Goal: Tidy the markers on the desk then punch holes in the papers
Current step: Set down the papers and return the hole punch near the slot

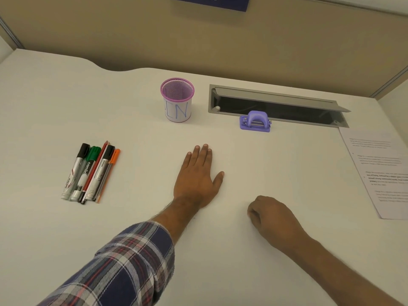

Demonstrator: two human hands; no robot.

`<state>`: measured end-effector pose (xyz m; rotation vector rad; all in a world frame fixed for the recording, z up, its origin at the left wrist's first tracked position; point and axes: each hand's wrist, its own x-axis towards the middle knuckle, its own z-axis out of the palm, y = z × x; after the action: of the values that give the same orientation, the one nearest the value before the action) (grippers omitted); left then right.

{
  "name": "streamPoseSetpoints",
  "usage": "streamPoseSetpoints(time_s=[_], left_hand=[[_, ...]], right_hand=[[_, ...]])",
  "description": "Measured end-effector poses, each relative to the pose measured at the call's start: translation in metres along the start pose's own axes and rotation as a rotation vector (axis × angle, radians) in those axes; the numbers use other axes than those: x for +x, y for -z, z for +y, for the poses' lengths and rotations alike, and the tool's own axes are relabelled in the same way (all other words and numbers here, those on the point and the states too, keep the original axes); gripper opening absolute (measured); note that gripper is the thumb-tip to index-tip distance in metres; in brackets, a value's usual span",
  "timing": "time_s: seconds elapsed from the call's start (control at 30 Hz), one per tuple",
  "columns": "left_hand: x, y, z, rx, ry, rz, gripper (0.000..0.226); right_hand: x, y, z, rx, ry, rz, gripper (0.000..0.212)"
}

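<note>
A white desk (55, 107) is seen from above by a head-worn camera. At the left lies a neat bundle of markers (90, 172), side by side and touching: two with black caps, one with a green cap whose white barrel reads "camlin", plus a thin red pencil and an orange-capped pen. Well apart from them, toward the back, stands a round purple wire-mesh pen cup (177, 99), upright, wrapped in white paper with blue handwritten letters that look like "LN"; nothing shows inside it. To its right, a small lilac plastic hole punch (255, 121) with a domed handle sits just in front of a long grey metal cable slot (276, 107) sunk into the desk, its lid tilted open. At the far right edge lie printed white papers (375, 173), their text too small and blurred to read. A blue sign with cut-off white characters hangs on the beige partition behind. The left hand (197, 175) rests flat on the desk, palm down, fingers straight and together, holding nothing; its forearm wears a rolled plaid sleeve (123, 261) in navy, white and red. The right hand (270, 215) rests nearer, fingers curled under; whether it holds anything cannot be seen.
</note>
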<state>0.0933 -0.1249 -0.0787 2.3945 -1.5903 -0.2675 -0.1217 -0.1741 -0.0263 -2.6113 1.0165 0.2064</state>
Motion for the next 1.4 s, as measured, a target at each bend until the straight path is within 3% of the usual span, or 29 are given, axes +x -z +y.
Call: streamPoseSetpoints(time_s=[0.5, 0.73, 1.03, 1.4], left_hand=[[-0.001, 0.001, 0.001, -0.002, 0.001, -0.002, 0.076], [-0.001, 0.000, -0.001, -0.008, -0.007, 0.006, 0.075], [0.000, 0.000, -0.001, -0.012, -0.008, 0.015, 0.075], [-0.001, 0.004, 0.001, -0.047, -0.010, 0.025, 0.076]], right_hand=[[0.006, 0.009, 0.006, -0.072, 0.101, -0.079, 0.012], [0.007, 0.019, 0.029, 0.368, -0.128, 0.074, 0.016], [0.023, 0.027, 0.025, 0.674, -0.255, 0.104, 0.017], [0.136, 0.100, -0.073, 0.750, -0.061, 0.370, 0.011]])
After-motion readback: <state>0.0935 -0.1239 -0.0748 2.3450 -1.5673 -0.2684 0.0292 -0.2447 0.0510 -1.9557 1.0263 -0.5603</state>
